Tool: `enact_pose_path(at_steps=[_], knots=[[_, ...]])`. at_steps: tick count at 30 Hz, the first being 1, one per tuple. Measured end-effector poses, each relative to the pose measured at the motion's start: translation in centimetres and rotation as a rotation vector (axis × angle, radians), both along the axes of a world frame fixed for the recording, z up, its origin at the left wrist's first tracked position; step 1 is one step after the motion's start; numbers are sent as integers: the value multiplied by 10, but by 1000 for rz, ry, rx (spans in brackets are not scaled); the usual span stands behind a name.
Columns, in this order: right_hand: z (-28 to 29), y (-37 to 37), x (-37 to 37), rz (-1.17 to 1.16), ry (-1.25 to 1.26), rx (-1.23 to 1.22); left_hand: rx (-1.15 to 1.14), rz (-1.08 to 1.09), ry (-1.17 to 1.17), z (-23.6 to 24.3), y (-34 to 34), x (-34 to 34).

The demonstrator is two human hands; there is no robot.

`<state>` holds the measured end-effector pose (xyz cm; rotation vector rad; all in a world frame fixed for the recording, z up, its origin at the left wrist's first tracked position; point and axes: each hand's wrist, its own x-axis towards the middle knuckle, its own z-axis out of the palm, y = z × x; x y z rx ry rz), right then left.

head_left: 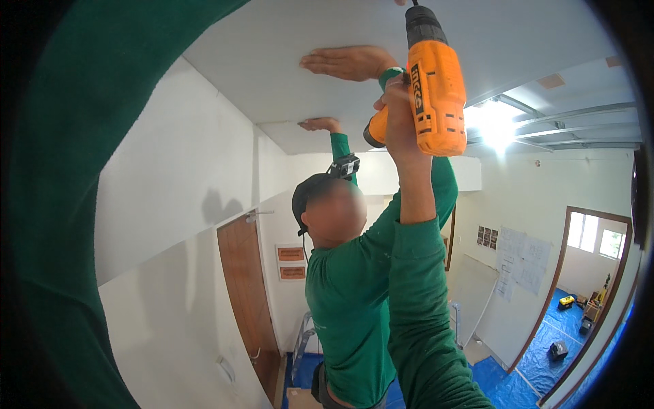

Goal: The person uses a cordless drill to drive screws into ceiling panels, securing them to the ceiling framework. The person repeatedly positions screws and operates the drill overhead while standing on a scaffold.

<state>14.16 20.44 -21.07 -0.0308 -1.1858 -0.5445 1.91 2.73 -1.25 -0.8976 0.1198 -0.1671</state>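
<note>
the floor (487, 375) is covered with blue sheeting (535, 354). toward its far right corner, a yellow-and-black item (567, 302) is set down, with a cluster of tools and boxes (591, 312) just beside it, too small to be told apart. nearer, a dark boxy item (558, 351) is laid. toward the left edge, a metal ladder (300, 346) is stood.

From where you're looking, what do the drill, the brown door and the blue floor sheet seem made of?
Drill: probably hard plastic, satin orange, judging by its moulded body and slots; the black chuck could be plastic or metal.
Door: wood or a wood-look veneer, by its warm brown colour.
Sheet: likely thin plastic, shiny and creased.
</note>
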Motion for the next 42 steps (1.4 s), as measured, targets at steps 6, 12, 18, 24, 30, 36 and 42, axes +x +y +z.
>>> enact_pose_path(at_steps=[6,12,18,24,30,36,42], knots=[[0,-5,5,-33,-33,1,-9,-16,34,2,4,-2],[4,6,8,-129,7,50,51,-29,50,3,2,1],[6,12,9,-203,-40,153,69,-39,28,1,8,1],[10,14,10,-178,-57,198,78,-44,39,5,6,2],[6,7,9,-89,-36,61,58,-42,16,4,10,1],[11,11,18,-196,15,146,63,-54,27,3,8,4],[10,20,26,-405,46,227,82,-51,29,5,9,3]])
